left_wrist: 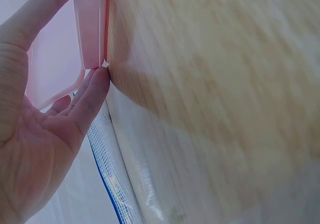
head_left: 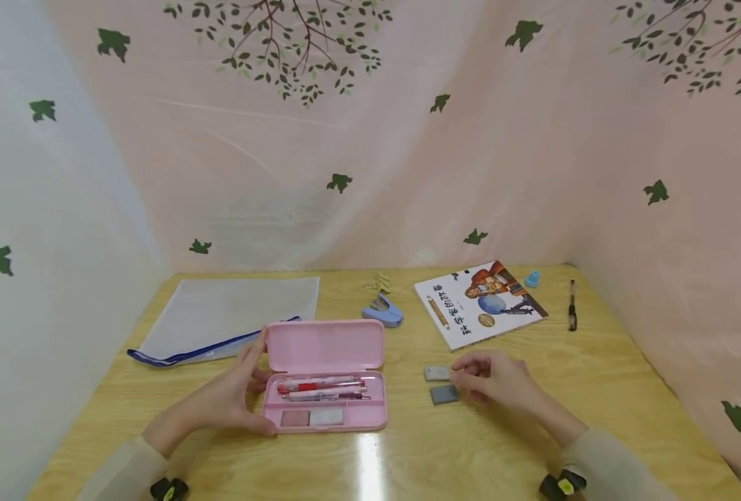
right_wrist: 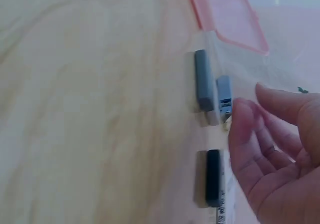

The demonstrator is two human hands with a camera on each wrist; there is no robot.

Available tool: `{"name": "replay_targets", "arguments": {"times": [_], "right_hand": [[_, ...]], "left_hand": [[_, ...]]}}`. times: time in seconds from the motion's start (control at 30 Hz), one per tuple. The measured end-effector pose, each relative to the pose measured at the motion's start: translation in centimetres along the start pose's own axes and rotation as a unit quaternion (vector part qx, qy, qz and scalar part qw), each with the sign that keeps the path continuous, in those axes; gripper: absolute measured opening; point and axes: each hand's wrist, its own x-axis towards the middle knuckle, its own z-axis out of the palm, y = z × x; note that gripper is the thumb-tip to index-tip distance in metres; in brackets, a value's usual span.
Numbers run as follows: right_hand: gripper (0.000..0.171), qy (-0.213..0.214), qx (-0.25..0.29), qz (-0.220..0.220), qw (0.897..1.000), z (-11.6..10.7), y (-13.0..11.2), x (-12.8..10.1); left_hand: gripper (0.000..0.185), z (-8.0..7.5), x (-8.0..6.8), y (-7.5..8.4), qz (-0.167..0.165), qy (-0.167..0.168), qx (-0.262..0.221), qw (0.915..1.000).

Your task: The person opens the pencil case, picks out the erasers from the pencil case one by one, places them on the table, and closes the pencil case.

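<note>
A pink pencil case (head_left: pixel 367 417) lies with its lid (head_left: pixel 326 346) raised. Several pens (head_left: pixel 323 388) fill its back section; a pinkish eraser (head_left: pixel 295 418) and a white eraser (head_left: pixel 326 417) sit in the front one. My left hand (head_left: pixel 235 396) holds the case's left end, thumb at the front corner and fingers by the hinge. To its right lie a light eraser (head_left: pixel 436 374) and a dark grey eraser (head_left: pixel 444 394). Right beside these is my right hand (head_left: pixel 495 379), nothing between thumb and fingers. A black block (right_wrist: pixel 213 178) stands near its fingers, hidden in the head view.
Behind the case are a clear zip pouch (head_left: pixel 232 313) with a blue edge, a blue stapler (head_left: pixel 383 310) and a gold binder clip (head_left: pixel 381 283). A book (head_left: pixel 470 306), a small blue object (head_left: pixel 532 279) and a black pen (head_left: pixel 572 306) lie at the back right.
</note>
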Motion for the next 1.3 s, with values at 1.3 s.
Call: {"name": "replay_targets", "arguments": {"times": [1.3], "right_hand": [[0.033,-0.183,-0.196,-0.251,0.93,13.7,-9.5,5.6]], "left_hand": [[0.147,-0.1,0.1,-0.2,0.003,0.0,-0.008,1.0]]}}
